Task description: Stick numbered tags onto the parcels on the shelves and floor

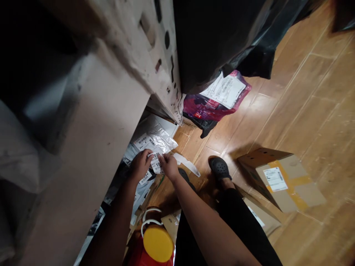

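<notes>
Both my hands are at the opening of a low shelf, pinching a strip of white printed labels (pixel 155 161) with barcodes and large numbers. My left hand (pixel 141 164) is closed on the strip's left edge, and my right hand (pixel 169 166) is closed on its right side. Another numbered label (pixel 145 178) shows just below my left hand. Behind the strip lies a clear plastic parcel (pixel 159 133) with a barcode label. A pale paper strip (pixel 188 163) extends past my right hand over the floor.
A white shelf panel (pixel 111 107) fills the left. A purple labelled parcel (pixel 219 94) lies by a large black bag (pixel 216 37). Taped cardboard box (pixel 294 181) stands right of my shoe (pixel 219 168). A container with a yellow lid (pixel 158 243) is at the bottom.
</notes>
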The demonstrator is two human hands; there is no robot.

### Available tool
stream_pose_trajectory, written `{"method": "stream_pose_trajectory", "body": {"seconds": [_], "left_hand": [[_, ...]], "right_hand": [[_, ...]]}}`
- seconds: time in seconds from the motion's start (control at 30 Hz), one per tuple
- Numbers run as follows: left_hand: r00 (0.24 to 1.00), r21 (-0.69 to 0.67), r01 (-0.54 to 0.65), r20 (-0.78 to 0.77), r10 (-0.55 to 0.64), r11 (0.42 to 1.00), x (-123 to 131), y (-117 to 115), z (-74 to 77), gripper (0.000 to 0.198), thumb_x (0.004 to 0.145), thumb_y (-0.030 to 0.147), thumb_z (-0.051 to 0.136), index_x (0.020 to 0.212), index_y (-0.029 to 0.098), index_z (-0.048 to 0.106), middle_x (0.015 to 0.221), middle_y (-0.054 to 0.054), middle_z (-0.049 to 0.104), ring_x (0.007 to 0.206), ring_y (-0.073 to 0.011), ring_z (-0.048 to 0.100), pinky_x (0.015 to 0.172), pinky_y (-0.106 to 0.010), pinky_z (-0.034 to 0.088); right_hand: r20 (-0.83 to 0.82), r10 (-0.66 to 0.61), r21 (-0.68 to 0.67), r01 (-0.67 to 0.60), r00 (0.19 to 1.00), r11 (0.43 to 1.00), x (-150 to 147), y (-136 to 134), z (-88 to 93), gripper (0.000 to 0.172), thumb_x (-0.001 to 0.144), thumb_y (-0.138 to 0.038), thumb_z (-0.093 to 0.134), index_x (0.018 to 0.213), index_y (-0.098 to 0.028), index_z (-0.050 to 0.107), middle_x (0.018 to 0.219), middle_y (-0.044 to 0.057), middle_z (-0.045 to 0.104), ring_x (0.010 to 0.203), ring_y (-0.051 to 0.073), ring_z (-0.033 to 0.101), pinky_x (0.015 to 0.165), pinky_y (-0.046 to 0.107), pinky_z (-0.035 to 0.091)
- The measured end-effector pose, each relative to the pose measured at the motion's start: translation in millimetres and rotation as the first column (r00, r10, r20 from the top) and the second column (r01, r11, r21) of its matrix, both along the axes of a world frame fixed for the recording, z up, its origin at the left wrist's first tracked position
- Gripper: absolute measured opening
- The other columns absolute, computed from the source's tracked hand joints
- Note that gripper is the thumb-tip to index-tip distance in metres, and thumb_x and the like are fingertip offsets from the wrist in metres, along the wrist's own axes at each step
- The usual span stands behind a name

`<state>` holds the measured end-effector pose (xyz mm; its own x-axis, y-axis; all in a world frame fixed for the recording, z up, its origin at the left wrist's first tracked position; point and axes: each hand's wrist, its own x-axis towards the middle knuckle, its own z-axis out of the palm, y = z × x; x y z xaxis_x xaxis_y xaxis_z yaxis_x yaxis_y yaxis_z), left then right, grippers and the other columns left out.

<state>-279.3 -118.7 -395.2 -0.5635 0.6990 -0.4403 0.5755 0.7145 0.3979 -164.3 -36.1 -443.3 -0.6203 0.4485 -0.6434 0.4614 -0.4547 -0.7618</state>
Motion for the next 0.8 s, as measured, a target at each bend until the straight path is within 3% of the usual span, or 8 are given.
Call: {"method": "stream_pose_trajectory", "body": {"seconds": [0.27,0.4,0.63,0.8], "left_hand": [[0.999,0.014,0.018,-0.050,-0.017,1.000,-4,-1,-0.8,0.012,0.090,0.030,0.045,0.093,0.022,0.053,0.089,-0.004,0.065,0.085,-0.0208,0.061,0.073,-0.032,0.047],[0.991,0.012,0.041,-0.125,-0.039,0.999,-8,-1,0.1,0.011,0.089,0.029,0.048,0.082,0.021,0.052,0.086,-0.005,0.059,0.084,-0.0209,0.057,0.076,-0.032,0.046],[0.976,-0.074,0.019,-0.217,-0.035,0.997,-9,-3,-0.7,0.011,0.089,0.025,0.049,0.080,0.020,0.054,0.085,-0.006,0.058,0.077,-0.0212,0.057,0.068,-0.032,0.044],[0.973,-0.109,0.011,-0.227,-0.036,0.994,-8,0,0.3,0.009,0.089,0.023,0.049,0.087,0.019,0.058,0.089,-0.007,0.062,0.081,-0.0224,0.059,0.068,-0.031,0.044]], "right_hand": [[0.081,-0.035,0.024,0.033,0.996,0.999,-3,-1,2.3,0.037,0.078,-0.046,0.053,0.053,-0.020,0.047,0.049,-0.004,0.043,0.049,0.010,0.037,0.047,0.024,0.027],[0.121,-0.073,0.024,0.071,0.990,0.997,-9,-1,3.2,0.044,0.074,-0.052,0.059,0.048,-0.020,0.045,0.044,-0.006,0.039,0.046,0.009,0.034,0.045,0.025,0.025],[0.050,-0.062,-0.057,0.065,0.997,0.996,-9,-7,-6.0,0.016,0.073,-0.030,0.060,0.080,-0.017,0.067,0.067,0.000,0.064,0.061,0.013,0.054,0.056,0.024,0.042],[0.088,-0.052,-0.053,0.057,0.995,0.997,-2,-6,-9.3,0.020,0.077,-0.033,0.054,0.071,-0.016,0.064,0.061,0.001,0.060,0.056,0.013,0.051,0.051,0.023,0.040]]}}
